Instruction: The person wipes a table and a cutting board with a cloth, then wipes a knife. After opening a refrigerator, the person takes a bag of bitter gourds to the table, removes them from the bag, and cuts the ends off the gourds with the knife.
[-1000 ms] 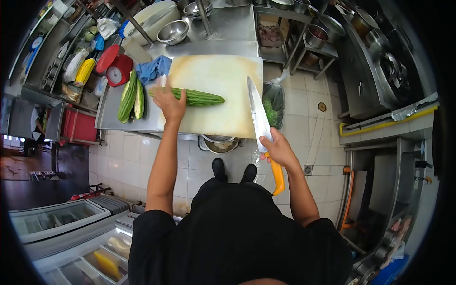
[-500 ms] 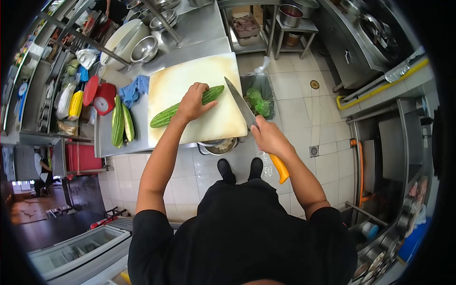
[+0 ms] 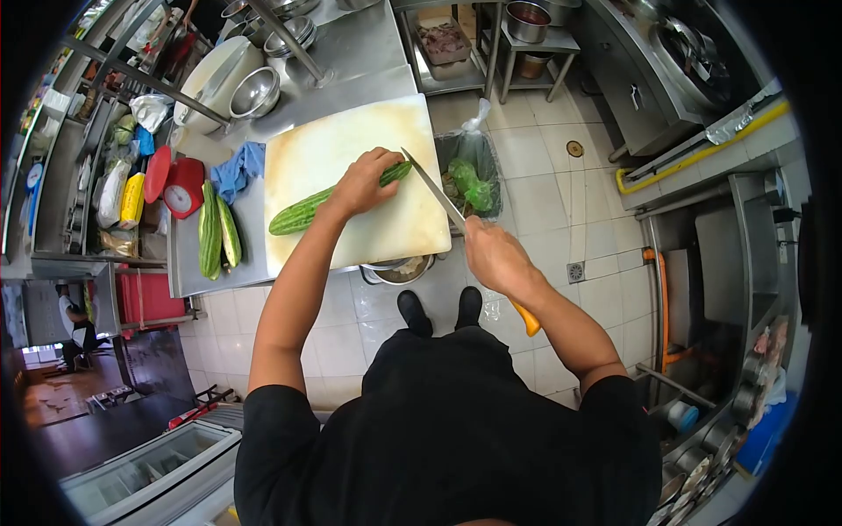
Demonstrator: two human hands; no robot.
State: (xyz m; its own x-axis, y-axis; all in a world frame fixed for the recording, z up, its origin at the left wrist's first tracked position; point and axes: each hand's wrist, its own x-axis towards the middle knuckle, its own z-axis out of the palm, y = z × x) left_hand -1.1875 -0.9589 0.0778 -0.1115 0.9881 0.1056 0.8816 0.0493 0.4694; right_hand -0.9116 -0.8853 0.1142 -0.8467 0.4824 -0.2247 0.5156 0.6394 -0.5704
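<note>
A long green ridged gourd (image 3: 303,216) lies slantwise on the white cutting board (image 3: 395,235). My left hand (image 3: 361,182) is closed over it near its right end, fingers curled across the top and thumb on the near side. My right hand (image 3: 498,256) grips the yellow handle of a large kitchen knife (image 3: 436,190) just off the board's right edge. The blade points up and to the left, with its front part right at the gourd's right tip. Another whole gourd (image 3: 210,237) and a narrower piece with a pale cut face (image 3: 230,235) rest left of the board.
A blue cloth (image 3: 235,172) and a red scale (image 3: 183,188) sit left of the board. Metal bowls (image 3: 255,92) stand behind it. A lined bin (image 3: 474,175) with green scraps is at the board's right. Below its front edge is a pot (image 3: 399,272).
My left hand has slid right along the gourd toward its end. The knife has come down and left, so its blade now meets the gourd's tip. The view has shifted slightly.
</note>
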